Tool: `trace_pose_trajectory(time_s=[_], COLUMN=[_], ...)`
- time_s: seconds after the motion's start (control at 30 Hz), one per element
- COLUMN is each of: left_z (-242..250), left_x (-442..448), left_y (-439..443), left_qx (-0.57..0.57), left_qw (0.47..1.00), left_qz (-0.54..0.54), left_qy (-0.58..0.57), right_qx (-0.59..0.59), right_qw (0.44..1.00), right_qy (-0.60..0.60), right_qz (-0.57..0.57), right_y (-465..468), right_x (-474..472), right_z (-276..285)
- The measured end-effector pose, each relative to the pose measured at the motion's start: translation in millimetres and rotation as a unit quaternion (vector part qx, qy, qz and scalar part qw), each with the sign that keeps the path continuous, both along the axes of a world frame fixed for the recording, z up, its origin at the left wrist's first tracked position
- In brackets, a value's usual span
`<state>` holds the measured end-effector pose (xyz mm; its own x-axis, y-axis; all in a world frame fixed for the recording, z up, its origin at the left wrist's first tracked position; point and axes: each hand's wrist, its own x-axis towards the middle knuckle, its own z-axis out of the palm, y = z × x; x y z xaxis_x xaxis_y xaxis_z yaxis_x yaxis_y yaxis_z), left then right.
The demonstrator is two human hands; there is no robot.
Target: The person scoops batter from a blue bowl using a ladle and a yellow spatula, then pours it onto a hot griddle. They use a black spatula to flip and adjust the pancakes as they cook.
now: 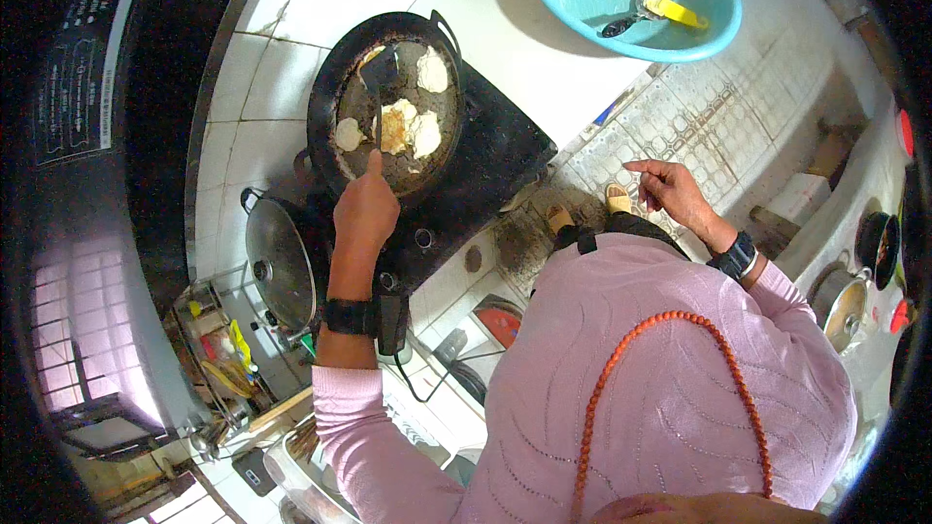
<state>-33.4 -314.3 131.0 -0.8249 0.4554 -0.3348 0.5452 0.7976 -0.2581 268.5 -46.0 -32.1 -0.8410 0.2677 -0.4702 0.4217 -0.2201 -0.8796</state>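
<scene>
My left hand (368, 207) grips a black-handled spatula (378, 113), its index finger laid along the handle. The spatula's dark blade is in the upper part of a round black pan (318, 80), against a partly hidden piece of food. Several pale, flat dough pieces (432, 70) lie in the pan; one near the middle is browned on top (395, 129). The pan sits on a black stove (502, 124). My right hand (666, 189) is in the air past the stove's right corner, fingers apart, holding nothing.
A light-blue basin (539, 7) holds a yellow-handled tool (681, 13) and stands on the white counter (466, 14). A glass lid (280, 262) leans beside the stove. Below it is a rack with small items (226, 356). A metal pot (841, 306) is far right.
</scene>
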Motion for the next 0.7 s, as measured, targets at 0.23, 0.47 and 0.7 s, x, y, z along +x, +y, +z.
trace_pose_trajectory(time_s=[0.23,0.47,0.7], left_z=[0,14,-15], left_x=[6,-19,-20], left_y=[14,-7,-5], left_qx=[0.006,0.225,0.257], left_qw=[1.000,0.972,0.965], left_qz=[-0.013,0.065,0.003], left_qy=[0.007,-0.028,-0.043], right_qx=[0.015,0.021,0.006], right_qw=[1.000,1.000,1.000], right_qy=[-0.001,-0.005,-0.004], right_qz=[0.022,0.021,0.015], right_y=[3,10,10], right_x=[-4,-6,-2], right_z=[-1,4,1])
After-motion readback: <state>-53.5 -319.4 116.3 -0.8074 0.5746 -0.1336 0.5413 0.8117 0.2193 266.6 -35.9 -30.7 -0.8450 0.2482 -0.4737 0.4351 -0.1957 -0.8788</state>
